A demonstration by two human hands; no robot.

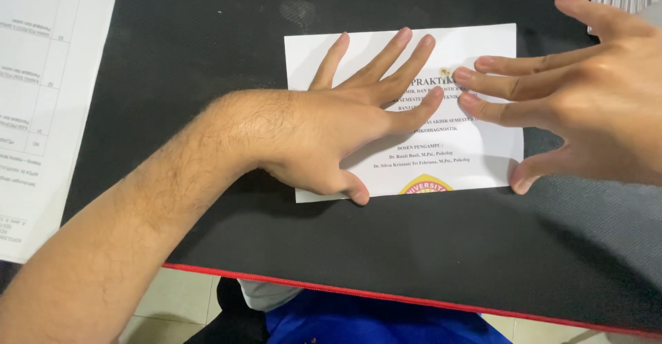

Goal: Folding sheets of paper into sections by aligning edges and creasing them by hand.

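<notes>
While the folded white sheet (476, 152) lies flat on the black mat (207, 54) covering the counter, it is pressed down by both hands. The left hand (345, 120) is laid on it palm down, grip open, fingers spread. The right hand (572, 99) is likewise open, fingertips on the sheet's right part, thumb at its near right corner. A printed form (41, 95) lies at far left.

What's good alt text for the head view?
Two bare hands press flat on a folded white printed sheet lying on a black desk mat: the left hand spread over its middle, the right hand at its right edge. Another printed paper lies at far left.
</notes>
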